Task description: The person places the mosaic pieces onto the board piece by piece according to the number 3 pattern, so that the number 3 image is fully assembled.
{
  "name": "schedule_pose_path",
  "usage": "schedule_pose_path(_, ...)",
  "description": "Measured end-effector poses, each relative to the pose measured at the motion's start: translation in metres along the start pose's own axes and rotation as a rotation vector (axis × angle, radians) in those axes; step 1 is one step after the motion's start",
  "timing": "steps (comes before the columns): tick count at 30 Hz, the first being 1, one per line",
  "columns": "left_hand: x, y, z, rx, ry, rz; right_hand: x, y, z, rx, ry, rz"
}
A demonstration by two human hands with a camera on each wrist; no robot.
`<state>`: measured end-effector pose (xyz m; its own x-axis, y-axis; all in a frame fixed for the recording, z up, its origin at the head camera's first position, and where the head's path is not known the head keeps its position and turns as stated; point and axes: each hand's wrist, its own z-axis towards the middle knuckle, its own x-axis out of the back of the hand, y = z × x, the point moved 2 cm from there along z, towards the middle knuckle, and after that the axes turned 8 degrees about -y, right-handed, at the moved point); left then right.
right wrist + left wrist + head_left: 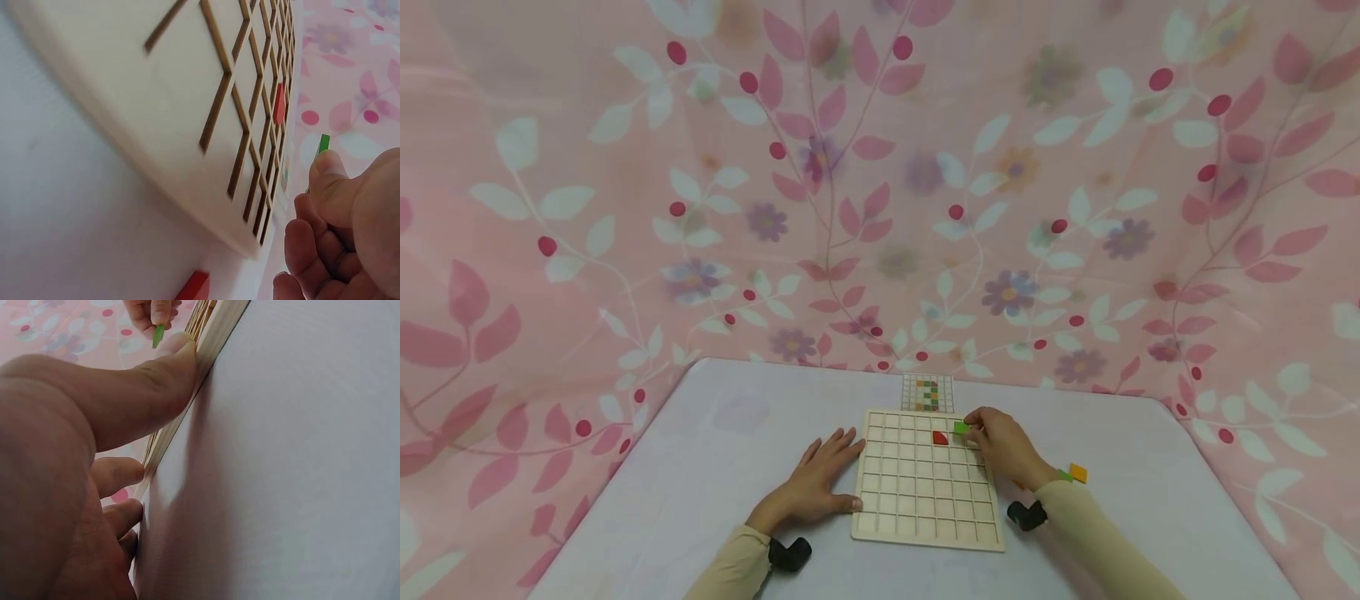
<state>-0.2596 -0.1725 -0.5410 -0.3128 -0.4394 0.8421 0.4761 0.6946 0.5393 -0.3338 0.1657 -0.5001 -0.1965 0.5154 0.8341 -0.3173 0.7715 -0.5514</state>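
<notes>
Green tile (960,427) — above board (925,533) edge

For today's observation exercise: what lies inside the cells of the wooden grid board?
One red tile sits in a cell of the wooden grid board. The right hand pinches a green tile over it and covers a few cells. The visible rest are empty.

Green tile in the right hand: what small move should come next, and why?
Probably lower the green tile into the grid cell just right of the red tile. The right hand pinches it above the wooden board there, while the left hand steadies the board's edge.
</notes>
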Motion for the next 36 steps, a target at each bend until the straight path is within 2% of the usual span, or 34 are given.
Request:
schedule_pose_path(12,0.002,0.004,-0.001,0.007,-0.013,-0.002,-0.019,-0.016,0.014,0.04,-0.072,-0.003)
schedule_pose_path(29,0.002,0.003,0.0,-0.02,0.004,-0.002,-0.029,-0.025,0.018,0.148,-0.094,-0.035)
schedule_pose_path(36,0.001,0.003,-0.001,0.005,-0.01,0.008,-0.033,-0.031,0.021,0.195,-0.118,-0.022)
